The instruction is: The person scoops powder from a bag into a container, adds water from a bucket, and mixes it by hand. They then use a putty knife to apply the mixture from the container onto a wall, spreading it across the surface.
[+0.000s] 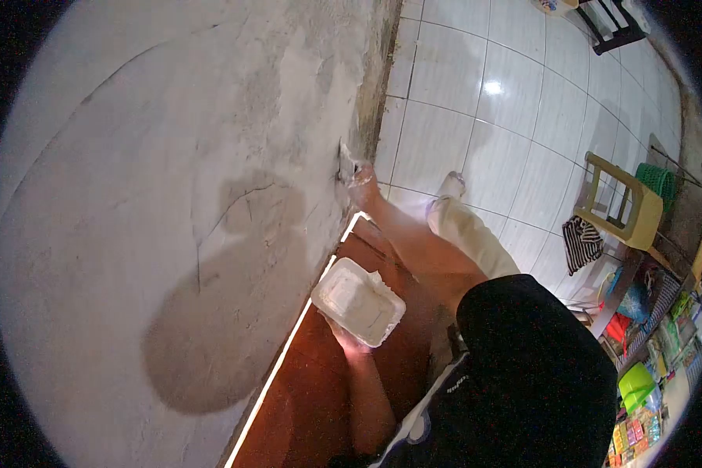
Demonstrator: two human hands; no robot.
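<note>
Frame centre: scraper (342, 165) clasped in right hand (362, 181), pressed against wall (171, 195). Lower centre: tray (359, 300) gripped underneath by left hand (345, 337).

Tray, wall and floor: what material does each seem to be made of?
Tray: probably white plastic, matte, smeared with white paste. Wall: plaster or cement, rough, grey, cracked, with darker damp-looking patches. Floor: glazed ceramic tile, glossy; it reflects a lamp.

wall (171, 195) on the left, floor (522, 101) on the right. left hand (343, 337) under a tub (359, 300) beside the wall; right hand (363, 181) farther ahead, scraper (342, 162) on the wall. stool (620, 207) far right.
</note>
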